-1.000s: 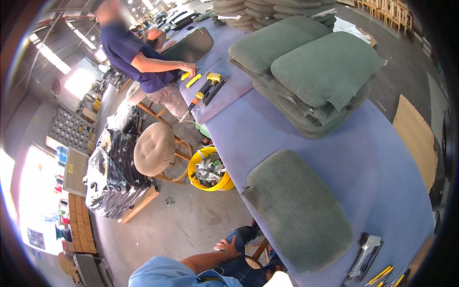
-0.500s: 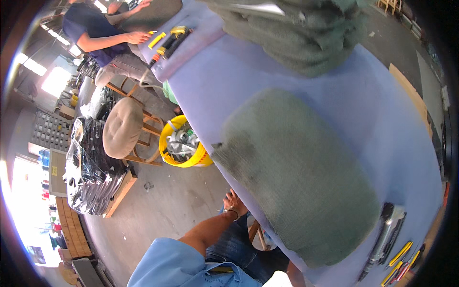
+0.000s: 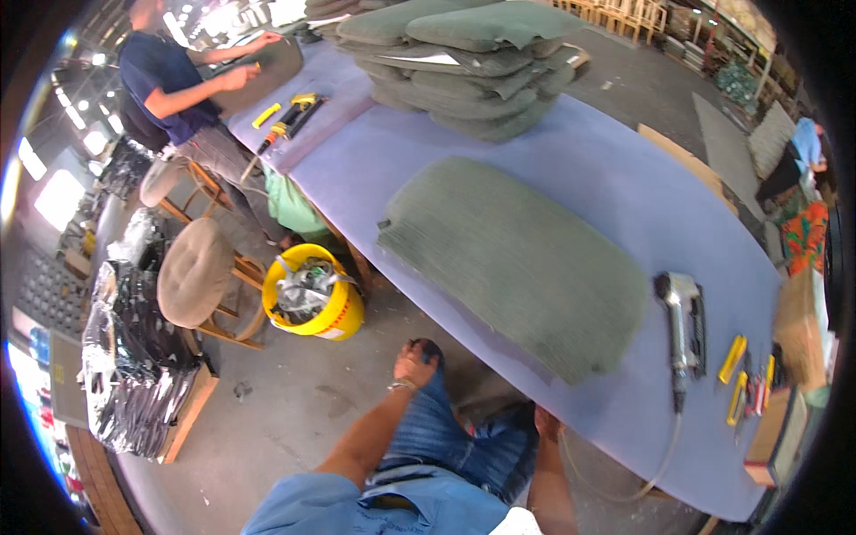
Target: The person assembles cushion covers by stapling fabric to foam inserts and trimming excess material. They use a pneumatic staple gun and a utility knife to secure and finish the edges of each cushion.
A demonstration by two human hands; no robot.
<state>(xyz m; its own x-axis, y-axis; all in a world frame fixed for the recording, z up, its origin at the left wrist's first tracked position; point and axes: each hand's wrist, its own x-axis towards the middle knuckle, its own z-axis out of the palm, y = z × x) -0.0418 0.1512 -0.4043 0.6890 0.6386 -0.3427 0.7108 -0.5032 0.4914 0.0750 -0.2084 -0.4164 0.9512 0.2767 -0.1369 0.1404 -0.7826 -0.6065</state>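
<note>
My left hand rests at the knee of my jeans, fingers laid over it and apparently holding nothing; a dark patch beside the fingertips is unclear. Low by the table's near edge is my right hand, its fingers mostly hidden. A grey-green fabric cushion piece, broad with rounded corners, lies flat on the blue-covered table in front of me. Neither hand touches it. To its right lies a silver and black staple gun with an air hose.
Yellow-handled cutters and other hand tools lie at the table's right end. Stacked green cushions stand at the far side. A yellow bucket and padded stool are left. A co-worker handles a dark cushion beyond another staple gun.
My view has tilted up and shifted, showing more of the room and my right forearm. The co-worker's hand has moved onto the dark cushion. The cushion piece before me appears unmoved.
</note>
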